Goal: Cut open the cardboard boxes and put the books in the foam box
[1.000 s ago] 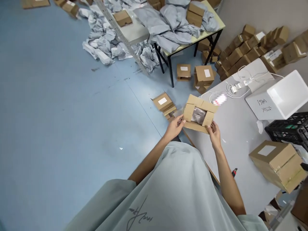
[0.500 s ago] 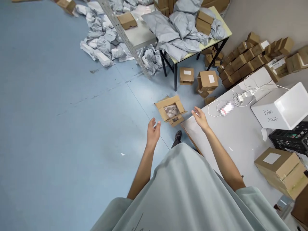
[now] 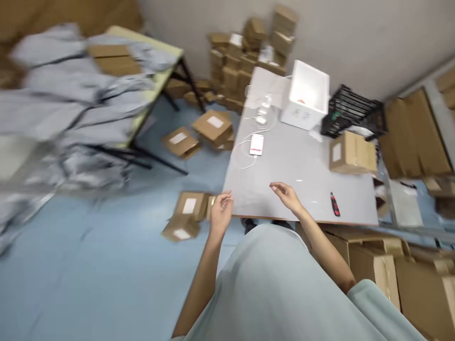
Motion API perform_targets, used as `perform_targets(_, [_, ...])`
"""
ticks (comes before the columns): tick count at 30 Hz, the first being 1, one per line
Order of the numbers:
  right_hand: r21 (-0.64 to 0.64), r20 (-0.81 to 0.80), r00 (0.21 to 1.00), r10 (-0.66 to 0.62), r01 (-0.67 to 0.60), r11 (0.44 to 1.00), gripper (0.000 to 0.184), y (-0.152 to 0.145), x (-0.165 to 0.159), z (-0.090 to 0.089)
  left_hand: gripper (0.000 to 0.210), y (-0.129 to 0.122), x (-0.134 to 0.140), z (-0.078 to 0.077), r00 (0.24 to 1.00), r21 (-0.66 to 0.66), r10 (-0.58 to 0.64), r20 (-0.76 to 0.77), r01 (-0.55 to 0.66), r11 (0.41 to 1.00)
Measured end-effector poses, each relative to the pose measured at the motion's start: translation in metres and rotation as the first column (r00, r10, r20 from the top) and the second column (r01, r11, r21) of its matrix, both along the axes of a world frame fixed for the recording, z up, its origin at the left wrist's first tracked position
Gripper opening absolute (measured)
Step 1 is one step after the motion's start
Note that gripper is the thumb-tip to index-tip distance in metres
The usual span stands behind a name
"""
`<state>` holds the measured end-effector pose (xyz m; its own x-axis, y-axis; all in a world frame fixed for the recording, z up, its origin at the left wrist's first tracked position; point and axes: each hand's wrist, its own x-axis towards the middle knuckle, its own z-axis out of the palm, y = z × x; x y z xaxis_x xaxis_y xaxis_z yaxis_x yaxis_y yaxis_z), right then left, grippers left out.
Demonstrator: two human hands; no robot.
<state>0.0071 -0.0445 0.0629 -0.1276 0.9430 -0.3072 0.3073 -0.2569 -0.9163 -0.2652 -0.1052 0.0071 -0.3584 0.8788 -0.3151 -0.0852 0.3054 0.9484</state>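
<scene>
My left hand [image 3: 221,212] hangs near the left front corner of a white table [image 3: 305,184], its fingers loosely bent and apart, with nothing in them. Over the table's front part is my right hand [image 3: 286,196], fingers stretched out and also bare. Farther back on the tabletop lies a white phone [image 3: 256,145] with a cable plugged in. A red and black utility knife [image 3: 334,204] rests to the right of my right hand. Brown cardboard boxes [image 3: 188,210] with white labels sit on the floor just left of my left hand.
A white foam box [image 3: 302,111], a black crate [image 3: 350,113] and a taped carton [image 3: 351,152] stand on the table. Grey parcel bags [image 3: 74,80] cover another table at left. Stacked boxes [image 3: 234,71] line the wall; large cartons [image 3: 377,270] stand at lower right.
My view has swung to the right, from the floor and an opened carton to the white table. Both hands stay raised and free, the right one now over the tabletop.
</scene>
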Motion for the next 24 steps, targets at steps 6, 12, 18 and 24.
perform_targets(6, [0.032,-0.016,0.911,-0.412,0.413,0.91,0.054,-0.064,0.117,0.01,0.043,0.059,0.099,0.012,0.903,0.084,-0.429,0.005,0.427,0.9])
perform_targets(12, [0.072,-0.037,0.743,-0.669,0.669,0.739,0.052,-0.114,0.213,0.001,0.041,0.068,0.205,0.046,0.741,0.125,-0.67,-0.044,0.67,0.732])
perform_targets(18, [0.12,-0.059,0.607,-0.793,0.793,0.598,0.061,-0.098,0.307,-0.031,0.034,0.076,0.323,0.059,0.651,0.14,-0.755,-0.081,0.757,0.638])
perform_targets(24, [0.248,-0.034,0.548,-0.836,0.815,0.524,0.058,-0.053,0.413,-0.043,0.02,0.103,0.458,0.059,0.597,0.196,-0.794,-0.115,0.798,0.571])
